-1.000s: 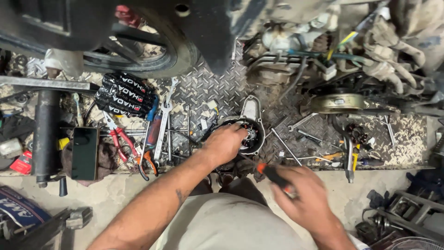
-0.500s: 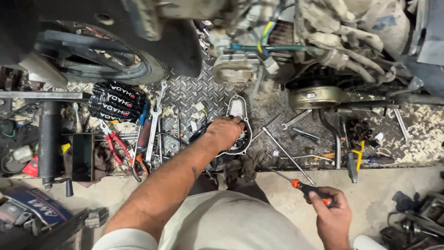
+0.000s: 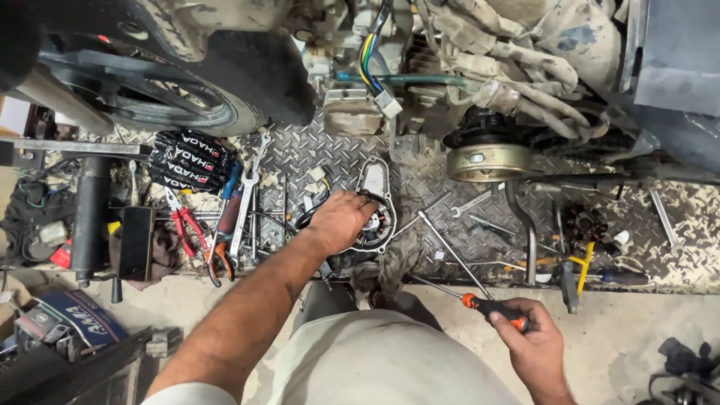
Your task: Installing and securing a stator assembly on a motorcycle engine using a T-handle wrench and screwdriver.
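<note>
Head view: left hand spread on grey engine cover; right hand gripping orange-black screwdriver

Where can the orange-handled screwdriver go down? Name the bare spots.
Bare concrete floor between right hand and checkered steel plate; bare plate left of brass pulley. Crowded: wrenches and red pliers left of left hand.

A grey steel diamond-tread floor plate carries the things. On it lie a silver metal engine cover, red-handled pliers, chrome spanners and a long steel rod.
</note>
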